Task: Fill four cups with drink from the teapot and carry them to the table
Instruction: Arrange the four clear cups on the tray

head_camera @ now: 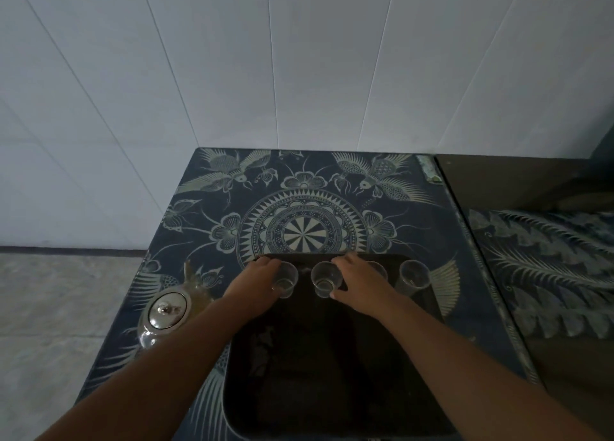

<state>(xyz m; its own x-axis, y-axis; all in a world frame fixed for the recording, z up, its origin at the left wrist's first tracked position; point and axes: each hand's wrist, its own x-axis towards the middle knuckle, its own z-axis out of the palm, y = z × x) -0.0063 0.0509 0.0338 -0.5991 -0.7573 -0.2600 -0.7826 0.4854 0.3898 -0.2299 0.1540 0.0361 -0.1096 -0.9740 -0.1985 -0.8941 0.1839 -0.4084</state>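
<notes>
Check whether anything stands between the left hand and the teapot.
Nothing visible does. The left hand rests at the leftmost cup on the dark tray; the teapot stands left of the tray on the patterned cloth, only bare cloth between.

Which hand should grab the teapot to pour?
Probably the left hand. The teapot sits on the cloth left of the tray, beside the left forearm; the right hand would have to cross over the cups.

four clear cups (326,279) upright along tray's far edge, glass teapot (166,314) left
</notes>
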